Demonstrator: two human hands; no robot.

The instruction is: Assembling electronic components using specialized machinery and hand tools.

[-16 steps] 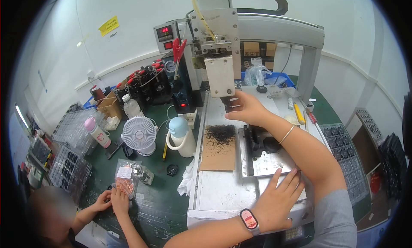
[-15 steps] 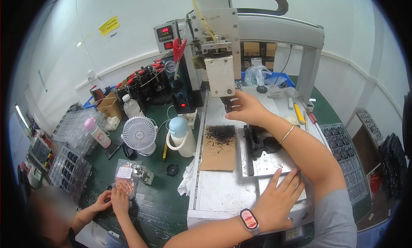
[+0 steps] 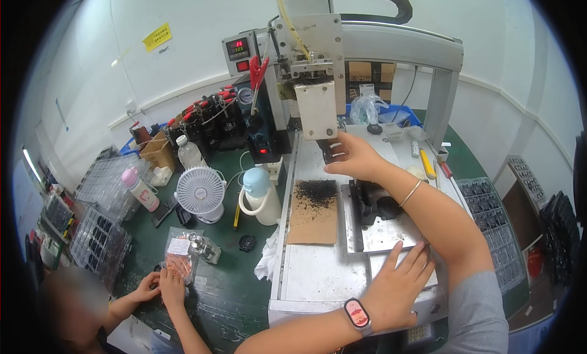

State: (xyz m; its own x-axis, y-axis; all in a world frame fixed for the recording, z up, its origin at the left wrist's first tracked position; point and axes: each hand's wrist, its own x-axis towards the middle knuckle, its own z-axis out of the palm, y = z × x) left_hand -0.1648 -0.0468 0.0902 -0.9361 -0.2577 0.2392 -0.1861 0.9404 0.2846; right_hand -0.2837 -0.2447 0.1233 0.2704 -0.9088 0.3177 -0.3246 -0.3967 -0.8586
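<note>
My right hand (image 3: 353, 157), with a bracelet at the wrist, reaches up under the white block (image 3: 316, 111) of the dispensing machine's head. Its thumb and fingers close round the dark nozzle (image 3: 325, 151) below that block; the fingertips are partly hidden. My left hand (image 3: 397, 290), wearing a smart band, lies flat with fingers spread at the front of the white machine bed (image 3: 309, 277). Its fingertips rest by the near edge of a metal fixture plate (image 3: 382, 236) with a black part (image 3: 367, 210) on it. Left of the fixture lies brown cardboard (image 3: 312, 225) smeared with black residue.
A co-worker's hands (image 3: 162, 286) work at the lower left beside a bag of orange pieces (image 3: 178, 265). A glass bottle (image 3: 206, 250), white fan (image 3: 200, 192) and blue-topped jug (image 3: 262, 198) stand left of the machine. Yellow cutter (image 3: 427, 164) and trays (image 3: 489, 216) lie right.
Both hands keep their places. The red readout on the control box has changed, and the whole view has shifted very slightly.
</note>
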